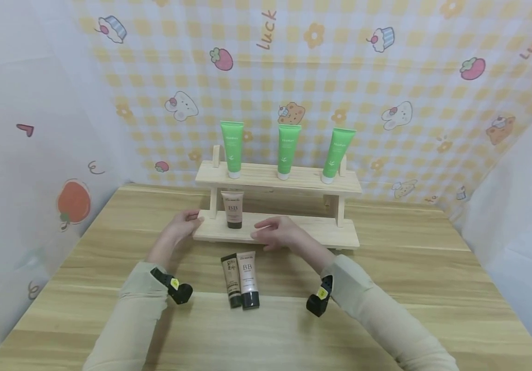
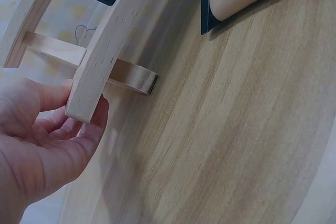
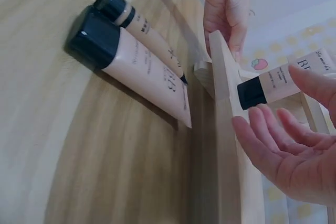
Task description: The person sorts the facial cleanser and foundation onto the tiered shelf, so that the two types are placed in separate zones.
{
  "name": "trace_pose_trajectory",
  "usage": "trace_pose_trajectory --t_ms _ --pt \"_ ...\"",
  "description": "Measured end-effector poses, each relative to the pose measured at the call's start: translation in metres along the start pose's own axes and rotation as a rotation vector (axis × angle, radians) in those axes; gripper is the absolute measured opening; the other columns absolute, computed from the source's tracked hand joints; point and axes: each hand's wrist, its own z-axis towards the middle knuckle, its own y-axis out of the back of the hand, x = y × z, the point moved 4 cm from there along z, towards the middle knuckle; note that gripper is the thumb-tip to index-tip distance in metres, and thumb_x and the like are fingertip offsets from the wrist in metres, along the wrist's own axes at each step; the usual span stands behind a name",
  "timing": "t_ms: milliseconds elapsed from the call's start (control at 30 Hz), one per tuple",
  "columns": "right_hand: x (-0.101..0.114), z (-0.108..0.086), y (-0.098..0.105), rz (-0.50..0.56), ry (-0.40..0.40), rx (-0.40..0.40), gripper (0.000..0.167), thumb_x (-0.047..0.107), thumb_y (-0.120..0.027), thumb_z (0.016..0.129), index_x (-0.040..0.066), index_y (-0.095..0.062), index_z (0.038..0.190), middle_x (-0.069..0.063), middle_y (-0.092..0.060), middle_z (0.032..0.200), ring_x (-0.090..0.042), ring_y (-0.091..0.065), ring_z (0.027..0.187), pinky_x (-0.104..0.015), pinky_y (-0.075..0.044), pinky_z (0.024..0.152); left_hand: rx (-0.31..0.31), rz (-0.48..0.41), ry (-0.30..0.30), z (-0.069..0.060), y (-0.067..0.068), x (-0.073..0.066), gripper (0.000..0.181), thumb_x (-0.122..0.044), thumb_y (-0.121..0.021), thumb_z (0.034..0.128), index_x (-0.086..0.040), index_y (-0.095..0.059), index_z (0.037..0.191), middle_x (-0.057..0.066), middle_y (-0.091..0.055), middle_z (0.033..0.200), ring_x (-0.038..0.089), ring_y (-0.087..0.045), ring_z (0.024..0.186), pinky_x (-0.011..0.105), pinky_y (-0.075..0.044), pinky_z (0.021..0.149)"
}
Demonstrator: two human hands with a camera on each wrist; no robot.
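My left hand pinches the left end of the lower board of a two-tier wooden shelf, thumb above and fingers beneath. On that board a pink BB cream tube stands upright on its black cap. Just right of the tube, my right hand hovers over the board's front edge with fingers loosely bent and nothing in them. In the right wrist view, its fingertips come close to the black cap. Two more tubes lie on the table in front: a pink BB cream tube and a slimmer beige tube.
Three green tubes stand on white caps along the upper board: one at left, one in the middle, one leaning at right. Behind the wood-grain table hangs a checked cloth.
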Motion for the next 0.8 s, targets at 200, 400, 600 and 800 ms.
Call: trace_pose_trajectory --t_ms 200,400,600,800 --pt "-0.010 -0.009 -0.007 -0.140 -0.022 0.081 0.044 0.020 -0.067 0.082 -0.001 -0.056 0.119 -0.018 -0.067 0.105 -0.028 -0.066 0.094 -0.035 -0.057 0.078 0.003 -0.012 0.010 0.000 0.002 0.001 0.055 -0.016 -0.039 0.0976 0.005 -0.017 0.142 0.028 -0.024 0.145 0.038 -0.031 0.132 0.043 -0.031 0.111" --pt "-0.026 -0.012 -0.019 -0.203 -0.094 0.151 0.049 0.017 -0.066 0.082 -0.006 -0.051 0.123 -0.019 -0.067 0.098 -0.026 -0.068 0.082 -0.033 -0.059 0.070 0.003 -0.003 0.006 -0.001 0.002 0.000 0.055 -0.016 -0.040 0.0975 0.006 -0.017 0.142 0.029 -0.024 0.145 0.039 -0.030 0.132 0.043 -0.031 0.111" --pt "-0.038 -0.010 -0.030 -0.212 -0.144 0.143 0.055 0.015 -0.069 0.079 -0.010 -0.048 0.123 -0.019 -0.065 0.100 -0.022 -0.066 0.081 -0.031 -0.059 0.068 0.009 -0.017 0.005 0.000 0.001 0.000 0.054 -0.015 -0.040 0.0972 0.007 -0.018 0.142 0.029 -0.025 0.144 0.039 -0.033 0.131 0.043 -0.034 0.109" --pt "-0.040 -0.008 -0.044 -0.264 -0.112 0.098 0.033 0.014 -0.074 0.073 -0.004 -0.064 0.099 -0.012 -0.068 0.083 -0.019 -0.065 0.069 -0.030 -0.058 0.060 0.018 -0.034 0.000 0.001 0.000 0.001 0.054 -0.014 -0.040 0.0971 0.007 -0.017 0.141 0.029 -0.024 0.145 0.039 -0.033 0.130 0.043 -0.034 0.109"
